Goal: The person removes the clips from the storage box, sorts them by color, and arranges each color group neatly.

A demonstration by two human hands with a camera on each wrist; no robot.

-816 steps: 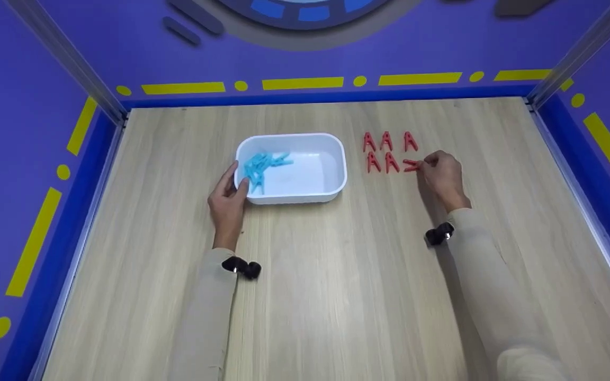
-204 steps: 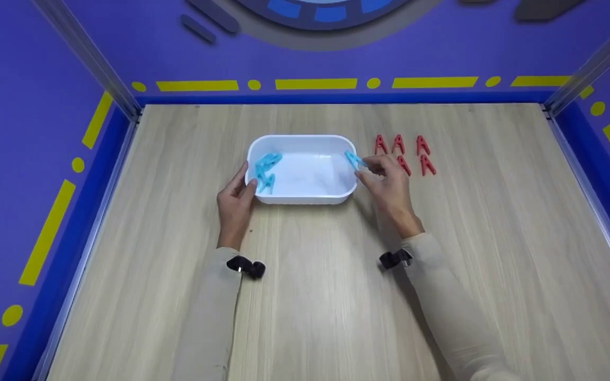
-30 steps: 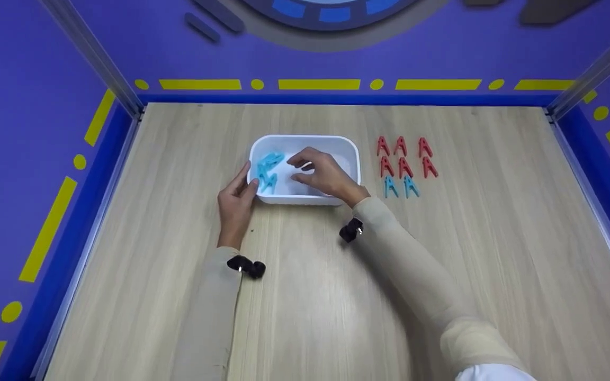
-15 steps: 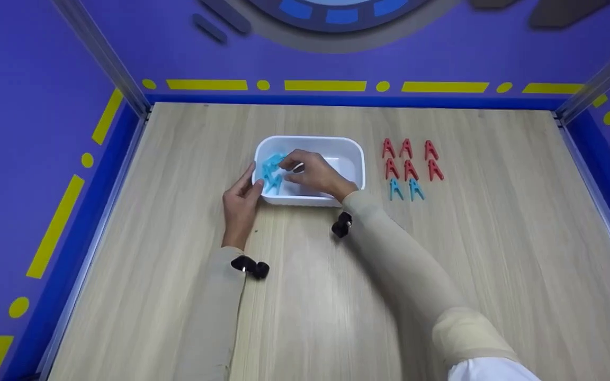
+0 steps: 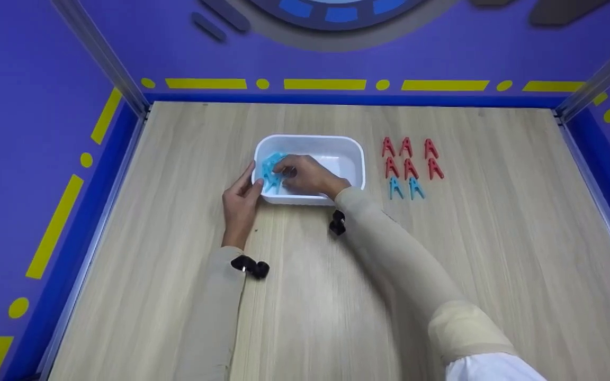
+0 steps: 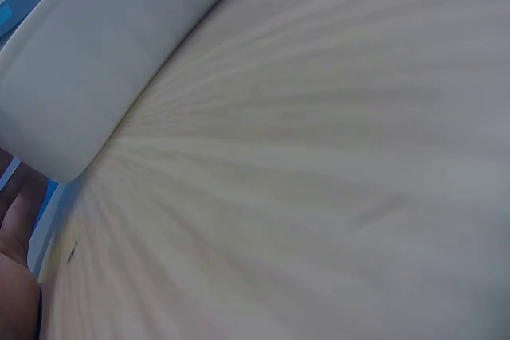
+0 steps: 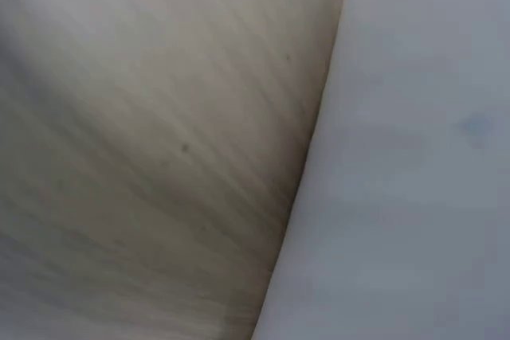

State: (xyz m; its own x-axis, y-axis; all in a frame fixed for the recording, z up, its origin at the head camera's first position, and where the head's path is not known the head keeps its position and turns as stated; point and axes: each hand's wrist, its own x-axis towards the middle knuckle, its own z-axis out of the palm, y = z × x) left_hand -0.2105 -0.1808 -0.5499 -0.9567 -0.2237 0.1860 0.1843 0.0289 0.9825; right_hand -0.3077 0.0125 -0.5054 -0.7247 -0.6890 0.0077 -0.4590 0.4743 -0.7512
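A white plastic basin (image 5: 337, 139) stands on the table, with several light-blue clothespins (image 5: 270, 180) heaped at its left end. My left hand (image 5: 241, 203) holds the basin's left wall, thumb at the near corner and fingers along the outside. In the left wrist view, part of that hand (image 6: 17, 220) shows by the basin's outer wall (image 6: 96, 61). My right hand (image 5: 309, 174) is inside the basin with bent fingers at the blue clothespins; whether it pinches one is hidden. The right wrist view has only the basin's outer wall (image 7: 398, 165) and the table.
Right of the basin lie several red clothespins (image 5: 410, 169) in two rows. Below them are two blue clothespins (image 5: 415, 188), side by side. The wooden table (image 5: 305, 296) is bounded by purple panels (image 5: 209, 58) at the back and sides.
Over the last second my right hand has moved left to the blue clothespins. Earlier it set clothespins right of the basin; two blue ones now lie under the red rows. My left hand keeps its hold.
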